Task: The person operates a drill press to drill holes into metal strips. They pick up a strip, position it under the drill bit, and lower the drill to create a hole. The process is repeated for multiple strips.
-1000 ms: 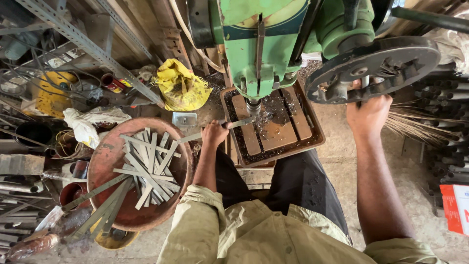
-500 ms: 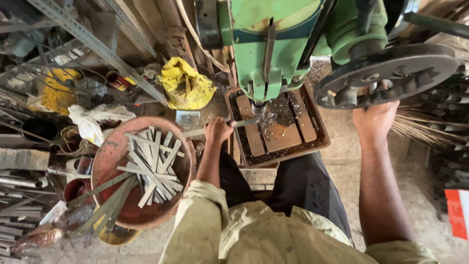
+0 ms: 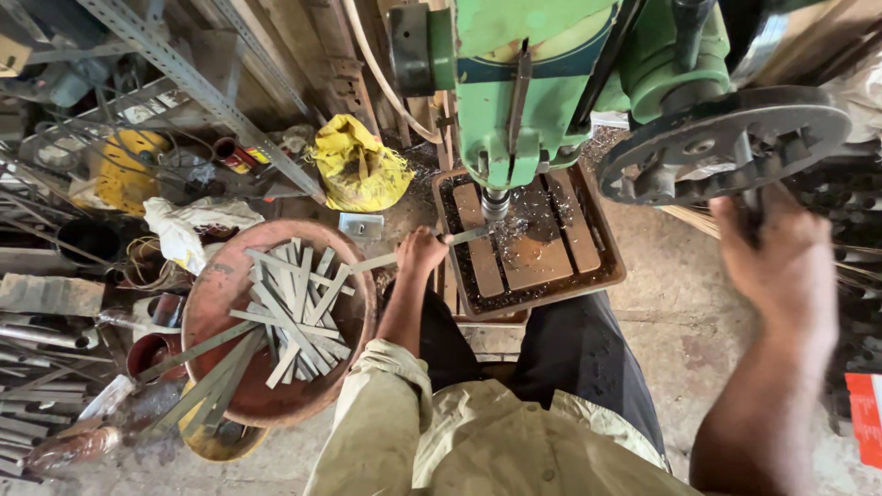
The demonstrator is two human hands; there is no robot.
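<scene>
The right hand is motion-blurred, its grip unclear.

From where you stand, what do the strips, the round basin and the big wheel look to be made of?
The strips look like bare metal: flat, thin, dull grey, with straight cut ends. The basin seems to be metal too, its reddish-brown surface looking rusted or painted; which one is unclear. The wheel looks like cast metal, dark grey and unpainted, with thick spokes. The left hand holds one strip under the green drill.
</scene>
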